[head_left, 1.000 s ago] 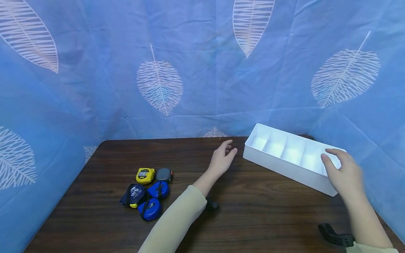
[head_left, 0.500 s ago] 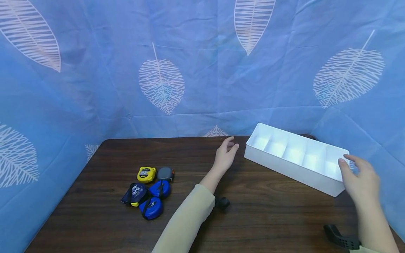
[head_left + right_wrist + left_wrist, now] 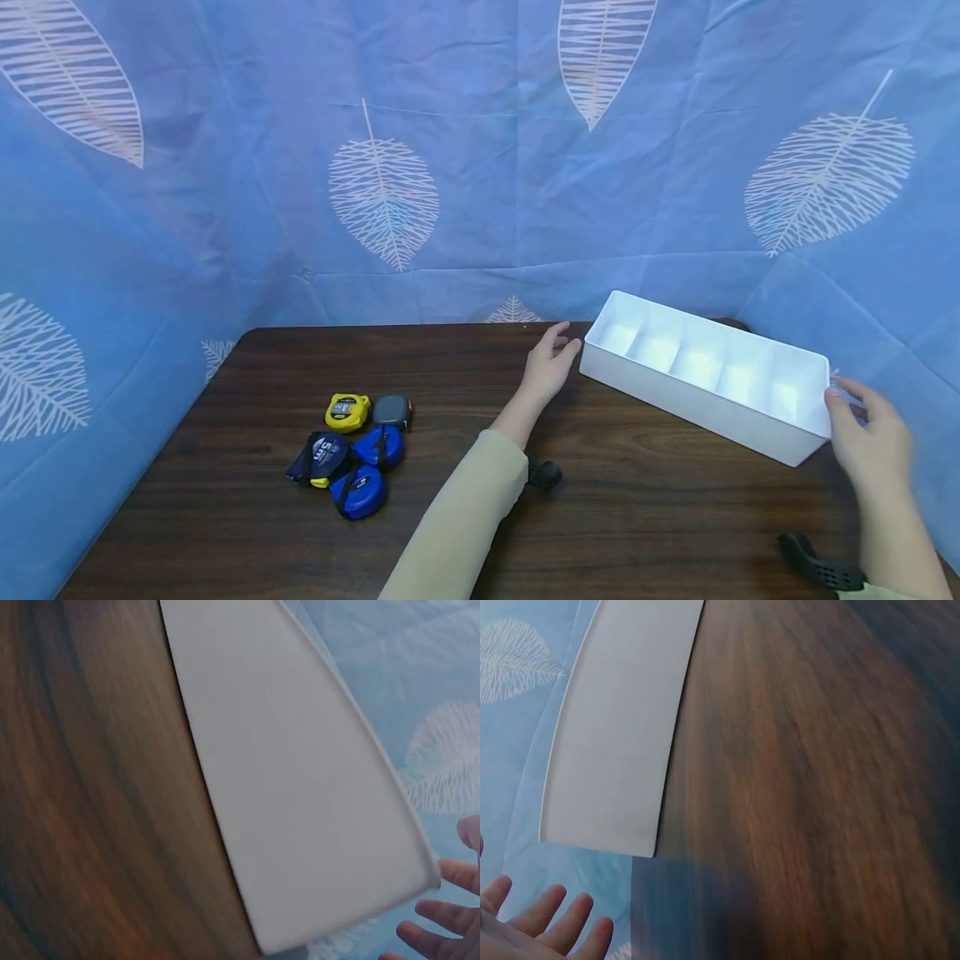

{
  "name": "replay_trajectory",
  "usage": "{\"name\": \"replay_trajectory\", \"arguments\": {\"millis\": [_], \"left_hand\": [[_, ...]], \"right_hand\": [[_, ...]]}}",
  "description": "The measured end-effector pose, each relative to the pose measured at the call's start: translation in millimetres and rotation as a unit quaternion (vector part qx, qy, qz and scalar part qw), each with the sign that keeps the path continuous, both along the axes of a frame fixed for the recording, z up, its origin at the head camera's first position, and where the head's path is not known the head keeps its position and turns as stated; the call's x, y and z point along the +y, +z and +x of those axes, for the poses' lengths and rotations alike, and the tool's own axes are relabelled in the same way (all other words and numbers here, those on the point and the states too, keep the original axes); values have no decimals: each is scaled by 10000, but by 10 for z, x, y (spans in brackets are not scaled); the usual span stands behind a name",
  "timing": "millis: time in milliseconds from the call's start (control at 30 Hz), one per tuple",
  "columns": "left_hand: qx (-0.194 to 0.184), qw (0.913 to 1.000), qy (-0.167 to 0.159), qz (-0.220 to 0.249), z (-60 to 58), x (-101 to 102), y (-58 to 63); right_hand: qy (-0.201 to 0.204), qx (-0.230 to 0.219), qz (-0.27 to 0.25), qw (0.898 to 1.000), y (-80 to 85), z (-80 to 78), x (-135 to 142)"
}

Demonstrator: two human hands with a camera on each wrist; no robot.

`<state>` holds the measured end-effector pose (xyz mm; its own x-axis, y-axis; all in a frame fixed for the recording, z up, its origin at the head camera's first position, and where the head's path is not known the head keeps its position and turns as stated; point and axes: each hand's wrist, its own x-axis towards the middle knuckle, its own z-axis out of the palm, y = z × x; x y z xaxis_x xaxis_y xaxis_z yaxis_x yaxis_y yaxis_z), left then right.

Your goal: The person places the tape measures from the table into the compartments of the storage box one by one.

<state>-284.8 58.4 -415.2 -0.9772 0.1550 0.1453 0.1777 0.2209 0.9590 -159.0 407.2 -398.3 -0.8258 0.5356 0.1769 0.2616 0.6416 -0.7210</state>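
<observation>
A long white box (image 3: pixel 697 408) with several compartments stands slantwise at the back right of the table. Close by its left end is my left hand (image 3: pixel 550 364); in the left wrist view its fingers (image 3: pixel 568 922) are spread and apart from the box. At the opposite end my right hand (image 3: pixel 873 433) has its fingertips right at the short side. The right wrist view shows those fingers (image 3: pixel 450 916) spread beside the box's corner, gripping nothing. Inside, the compartments hold nothing visible.
Several tape measures lie grouped at the left: a yellow one (image 3: pixel 347 413), a grey one (image 3: pixel 392 412), a dark blue one (image 3: pixel 326 457) and two blue ones (image 3: pixel 378 447). The brown wooden table (image 3: pixel 637 533) backs onto a blue leaf-patterned cloth (image 3: pixel 480 167).
My right hand has moved right, from over the box to its right end. My left hand has shifted right, closer to the left end. The box and tape measures have stayed put.
</observation>
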Motion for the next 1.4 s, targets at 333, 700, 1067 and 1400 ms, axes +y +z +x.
{"name": "replay_trajectory", "arguments": {"millis": [333,700,1067,1400], "left_hand": [[-4,9986,-499,-195,-55,126,-14],[-114,9950,-756,-645,-27,140,-38],[-179,9926,-670,-1001,-27,166,-131],[-158,9940,-459,-984,-30,238,-183]], "right_hand": [[61,-203,-601,9980,-177,-32,194],[510,79,-857,9950,-372,-20,303],[589,311,-1090,9918,-425,-7,283],[625,346,-1391,9877,-426,-10,286]]}}
